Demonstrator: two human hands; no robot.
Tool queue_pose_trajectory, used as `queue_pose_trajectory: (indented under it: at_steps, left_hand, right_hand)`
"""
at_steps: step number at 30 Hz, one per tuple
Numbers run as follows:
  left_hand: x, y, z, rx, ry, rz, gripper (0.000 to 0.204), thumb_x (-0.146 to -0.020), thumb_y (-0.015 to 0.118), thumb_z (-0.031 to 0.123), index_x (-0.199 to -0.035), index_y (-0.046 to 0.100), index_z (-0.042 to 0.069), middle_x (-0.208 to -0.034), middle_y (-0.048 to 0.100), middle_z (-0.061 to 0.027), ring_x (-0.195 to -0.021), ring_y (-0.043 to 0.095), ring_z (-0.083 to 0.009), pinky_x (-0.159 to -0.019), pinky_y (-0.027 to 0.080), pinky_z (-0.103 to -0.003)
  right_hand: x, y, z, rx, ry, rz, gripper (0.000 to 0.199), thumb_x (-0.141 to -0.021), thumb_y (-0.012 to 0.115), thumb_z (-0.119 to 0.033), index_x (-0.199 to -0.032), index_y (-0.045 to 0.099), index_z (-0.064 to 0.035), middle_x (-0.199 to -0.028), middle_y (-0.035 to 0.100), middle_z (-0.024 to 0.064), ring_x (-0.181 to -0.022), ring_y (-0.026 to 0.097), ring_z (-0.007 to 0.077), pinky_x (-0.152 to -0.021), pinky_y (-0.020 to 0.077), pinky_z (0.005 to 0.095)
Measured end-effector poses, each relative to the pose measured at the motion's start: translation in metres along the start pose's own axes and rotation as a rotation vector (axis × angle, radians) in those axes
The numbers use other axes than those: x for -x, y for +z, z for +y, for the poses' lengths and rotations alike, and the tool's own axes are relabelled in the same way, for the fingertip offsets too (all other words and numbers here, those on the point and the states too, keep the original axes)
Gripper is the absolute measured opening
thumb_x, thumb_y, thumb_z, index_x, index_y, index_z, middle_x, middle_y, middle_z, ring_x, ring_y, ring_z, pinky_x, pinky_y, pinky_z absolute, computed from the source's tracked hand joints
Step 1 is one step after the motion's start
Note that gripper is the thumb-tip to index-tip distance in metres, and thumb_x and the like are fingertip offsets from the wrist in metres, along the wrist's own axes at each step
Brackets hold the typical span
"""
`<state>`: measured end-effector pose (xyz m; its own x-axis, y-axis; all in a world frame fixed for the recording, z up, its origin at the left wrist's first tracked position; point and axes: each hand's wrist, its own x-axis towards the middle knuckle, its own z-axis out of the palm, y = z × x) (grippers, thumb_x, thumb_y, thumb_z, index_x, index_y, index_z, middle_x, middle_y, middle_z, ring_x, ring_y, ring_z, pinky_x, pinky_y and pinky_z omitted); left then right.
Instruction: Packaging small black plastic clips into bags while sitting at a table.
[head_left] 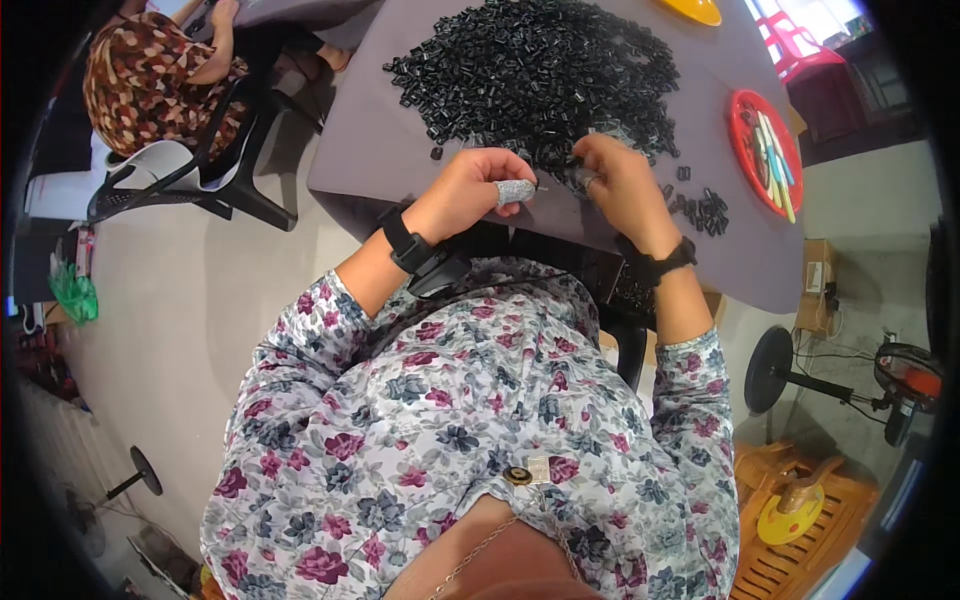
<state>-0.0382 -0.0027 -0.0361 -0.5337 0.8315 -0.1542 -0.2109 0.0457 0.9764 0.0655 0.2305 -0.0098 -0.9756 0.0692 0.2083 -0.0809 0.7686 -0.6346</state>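
My left hand [472,188] is held over the table's near edge, fingers curled toward the thumb. Silvery-grey wrapping covers that thumb, and a tiny dark bit shows at its tip, too small to name. To its right, my right hand [622,182] is bent in a pinch at the near side of a big heap of small black plastic pieces [540,75]. Its thumb also seems wrapped in something greyish. Whatever its fingertips hold is hidden or too small to make out. A narrow gap separates the two hands.
A red plate [740,128] with several pale and blue-handled tools lies on the right of the grey-covered table [365,150]. A smaller group of black pieces [705,212] sits before it. Another person [165,85] sits at far left by a black chair [262,165].
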Motion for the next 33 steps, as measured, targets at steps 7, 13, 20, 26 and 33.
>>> queue_pose_trajectory:
  at_steps: [7, 13, 20, 26, 33]
  left_hand:
    - [-0.001, 0.002, 0.004, -0.032, -0.014, 0.027, 0.014, -0.097, 0.061, -0.002, -0.107, 0.070, 0.003, -0.090, 0.070, 0.0007, -0.076, 0.063, -0.0060, -0.071, 0.054, -0.023]
    - [-0.001, 0.000, 0.002, -0.016, -0.048, 0.031, 0.014, -0.099, 0.062, 0.001, -0.110, 0.070, 0.005, -0.092, 0.071, 0.0013, -0.078, 0.064, -0.0056, -0.074, 0.056, -0.023]
    - [0.001, -0.001, 0.001, -0.043, -0.012, 0.051, 0.012, -0.101, 0.065, 0.008, -0.111, 0.071, 0.005, -0.095, 0.072, -0.0007, -0.079, 0.065, -0.0061, -0.076, 0.056, -0.023]
    - [0.002, 0.002, 0.006, -0.043, -0.047, 0.055, 0.013, -0.101, 0.064, 0.007, -0.112, 0.071, 0.005, -0.096, 0.073, -0.0012, -0.078, 0.065, -0.0058, -0.075, 0.056, -0.022]
    - [0.005, 0.003, 0.006, -0.049, -0.040, 0.050, 0.013, -0.101, 0.065, 0.007, -0.112, 0.070, 0.006, -0.097, 0.074, -0.0020, -0.079, 0.065, -0.0055, -0.076, 0.055, -0.022]
  right_hand:
    - [0.005, 0.002, 0.009, -0.100, 0.025, 0.104, 0.041, -0.077, 0.058, 0.015, -0.113, 0.069, -0.0019, -0.102, 0.068, 0.0130, -0.093, 0.067, 0.0240, -0.080, 0.0526, 0.0335]
    - [0.012, 0.005, 0.006, -0.073, 0.000, 0.206, 0.039, -0.077, 0.059, 0.014, -0.111, 0.069, -0.0019, -0.104, 0.067, 0.0133, -0.091, 0.066, 0.0268, -0.080, 0.0520, 0.0353]
    - [0.064, 0.026, -0.044, -0.172, -0.066, -0.343, 0.030, -0.081, 0.065, 0.003, -0.110, 0.067, -0.0013, -0.107, 0.066, 0.0160, -0.100, 0.065, 0.0348, -0.085, 0.0528, 0.0417]
    - [0.062, 0.098, -0.012, -0.007, -0.007, -0.550, 0.044, -0.082, 0.065, -0.006, -0.126, 0.067, -0.0051, -0.117, 0.068, 0.0209, -0.111, 0.065, 0.0373, -0.098, 0.0514, 0.0444]
    - [0.056, 0.141, 0.007, -0.029, 0.100, -0.765, 0.030, -0.092, 0.059, -0.011, -0.118, 0.072, -0.0042, -0.115, 0.072, 0.0205, -0.112, 0.067, 0.0352, -0.100, 0.0511, 0.0430]
